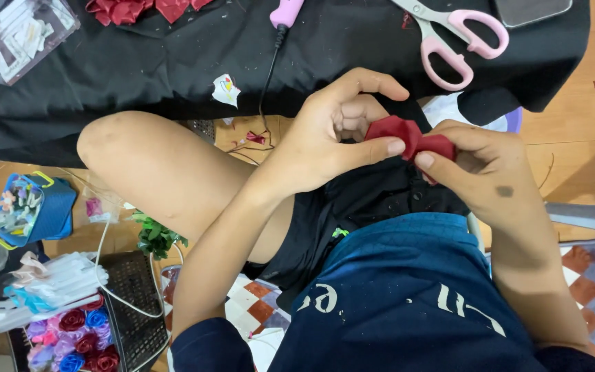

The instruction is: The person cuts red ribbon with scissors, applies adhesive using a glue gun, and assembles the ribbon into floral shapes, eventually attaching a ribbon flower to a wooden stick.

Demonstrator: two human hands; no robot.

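Pinched between both hands: small folded dark-red satin ribbon piece (411, 140), long axis L–R; left hand (332, 131) thumb+forefinger gripped left end, right hand (480, 169) right end.

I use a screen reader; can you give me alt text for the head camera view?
Both hands, left hand and right hand, pinch a folded red ribbon piece over the person's lap. Pink scissors lie on a black cloth beyond.
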